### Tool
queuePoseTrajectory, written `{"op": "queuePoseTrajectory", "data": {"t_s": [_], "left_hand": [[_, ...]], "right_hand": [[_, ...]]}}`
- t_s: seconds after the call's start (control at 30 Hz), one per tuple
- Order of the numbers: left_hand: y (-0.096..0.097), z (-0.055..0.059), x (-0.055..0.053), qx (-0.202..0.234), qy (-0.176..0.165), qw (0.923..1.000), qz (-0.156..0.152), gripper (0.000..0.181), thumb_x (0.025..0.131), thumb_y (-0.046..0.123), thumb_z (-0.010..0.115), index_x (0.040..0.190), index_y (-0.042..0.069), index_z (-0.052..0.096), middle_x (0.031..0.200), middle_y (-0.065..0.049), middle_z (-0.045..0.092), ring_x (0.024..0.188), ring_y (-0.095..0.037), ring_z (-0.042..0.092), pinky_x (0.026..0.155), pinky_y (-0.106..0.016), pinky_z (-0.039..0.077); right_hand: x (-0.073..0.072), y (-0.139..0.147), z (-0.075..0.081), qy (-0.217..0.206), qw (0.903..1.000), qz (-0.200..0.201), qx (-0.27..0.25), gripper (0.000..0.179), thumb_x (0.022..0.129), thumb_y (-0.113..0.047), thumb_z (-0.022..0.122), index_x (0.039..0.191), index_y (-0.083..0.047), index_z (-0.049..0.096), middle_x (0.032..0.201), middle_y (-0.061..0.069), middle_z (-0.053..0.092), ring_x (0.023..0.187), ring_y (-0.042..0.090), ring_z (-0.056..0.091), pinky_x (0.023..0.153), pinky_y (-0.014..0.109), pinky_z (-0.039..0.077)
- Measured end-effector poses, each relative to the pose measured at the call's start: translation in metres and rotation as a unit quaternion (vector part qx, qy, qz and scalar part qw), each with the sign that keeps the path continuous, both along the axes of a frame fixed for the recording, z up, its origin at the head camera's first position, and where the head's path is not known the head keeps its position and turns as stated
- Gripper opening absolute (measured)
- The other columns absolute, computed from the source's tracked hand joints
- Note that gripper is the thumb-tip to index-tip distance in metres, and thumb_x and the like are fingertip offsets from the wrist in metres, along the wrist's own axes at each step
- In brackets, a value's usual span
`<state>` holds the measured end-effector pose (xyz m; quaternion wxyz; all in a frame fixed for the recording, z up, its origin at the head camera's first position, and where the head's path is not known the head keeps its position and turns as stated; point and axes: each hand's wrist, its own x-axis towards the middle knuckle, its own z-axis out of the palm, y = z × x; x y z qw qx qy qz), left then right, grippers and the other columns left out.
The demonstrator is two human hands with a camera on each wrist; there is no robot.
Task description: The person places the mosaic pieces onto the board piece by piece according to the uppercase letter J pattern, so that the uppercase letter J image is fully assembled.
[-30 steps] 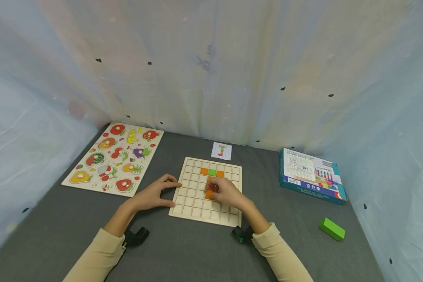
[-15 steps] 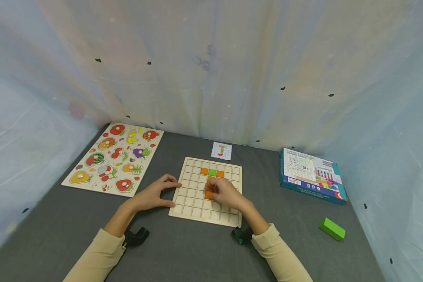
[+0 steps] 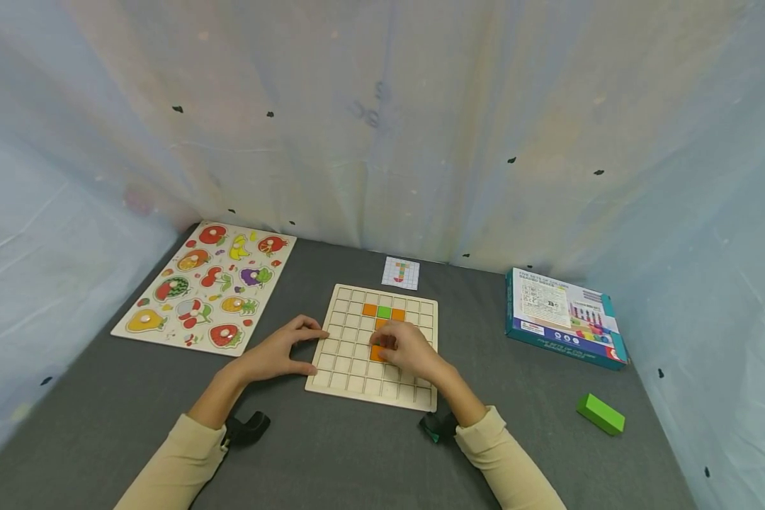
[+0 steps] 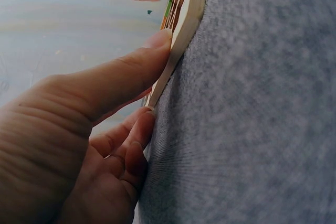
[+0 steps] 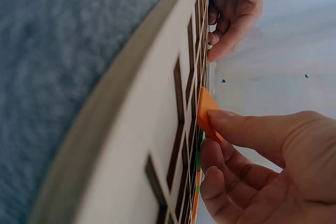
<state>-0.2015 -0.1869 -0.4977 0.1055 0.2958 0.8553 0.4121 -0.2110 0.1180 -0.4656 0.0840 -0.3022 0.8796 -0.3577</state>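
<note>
A square wooden grid board lies on the dark cloth in the head view. My right hand pinches an orange square tile between thumb and fingers over the board. In the right wrist view this orange tile stands tilted, one edge against the grid. Along the board's left edge, the thumb and fingertips of my left hand touch it, spread apart. Near the board's far side sit an orange tile, a green tile and another orange tile. My right hand partly covers more tiles below them.
Behind the board lies a small card with a coloured J on a grid. A fruit puzzle board is at the left. To the right are a teal and white box and a green block. Hanging sheets enclose the table.
Over the last second the orange tile and my right fingertips have shifted very slightly left. My left hand and the board have stayed in place.
</note>
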Motion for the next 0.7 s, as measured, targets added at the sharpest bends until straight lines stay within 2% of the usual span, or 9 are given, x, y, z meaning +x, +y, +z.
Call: {"op": "queuePoseTrajectory", "data": {"t_s": [0.4, 0.7], "left_hand": [[-0.0002, -0.0026, -0.0005, -0.006, 0.006, 1.0, 0.0, 0.066, 0.082, 0.035, 0.083, 0.139, 0.01, 0.059, 0.132, -0.005, 0.046, 0.124, -0.026, 0.046, 0.102, -0.052, 0.037], [-0.0004, -0.0031, -0.0012, -0.005, 0.007, 1.0, 0.0, 0.067, 0.082, 0.035, 0.083, 0.139, 0.01, 0.059, 0.131, -0.005, 0.046, 0.124, -0.026, 0.045, 0.102, -0.052, 0.037]], "right_hand": [[0.0019, -0.0007, -0.0023, 0.017, 0.9996, -0.014, 0.02, 0.015, 0.086, -0.004, 0.077, 0.102, -0.007, 0.077, 0.088, 0.002, 0.061, 0.071, 0.009, 0.052, 0.065, 0.028, 0.045], [0.0024, -0.0006, -0.0014, 0.014, 0.9994, -0.022, 0.023, 0.018, 0.087, -0.005, 0.077, 0.104, -0.005, 0.075, 0.088, 0.003, 0.062, 0.071, 0.01, 0.053, 0.065, 0.027, 0.045]]}}
